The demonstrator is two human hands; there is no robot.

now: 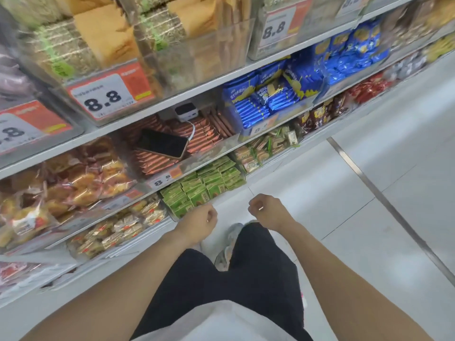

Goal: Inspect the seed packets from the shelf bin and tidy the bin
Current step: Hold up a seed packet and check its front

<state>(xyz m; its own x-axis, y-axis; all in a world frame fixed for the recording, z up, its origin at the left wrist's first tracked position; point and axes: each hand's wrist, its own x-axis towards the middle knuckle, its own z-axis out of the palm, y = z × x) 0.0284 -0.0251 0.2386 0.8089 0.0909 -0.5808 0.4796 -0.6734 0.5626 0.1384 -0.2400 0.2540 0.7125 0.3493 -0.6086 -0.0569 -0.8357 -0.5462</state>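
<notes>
Green packets (204,187): packed in a clear bin (236,185) on a lower shelf, just beyond the left hand, not touched by either hand.
Left hand (199,221): held over the floor beside the shelf edge, fingers (210,216) curled into a loose fist, gripping nothing.
Right hand (267,209): right of the left hand and apart from it, farther from the green packets, fingers curled in, holding nothing.
Floor (369,180): pale tiles under both hands, one shoe (227,244) showing between the forearms.
Phone (162,146): lies flat on the copper-brown packets (194,134), one shelf up.
Blue packets (273,97): heaped in the bin to the right of the phone.
Price tag (104,97): reads 8.8, on the bin above.
</notes>
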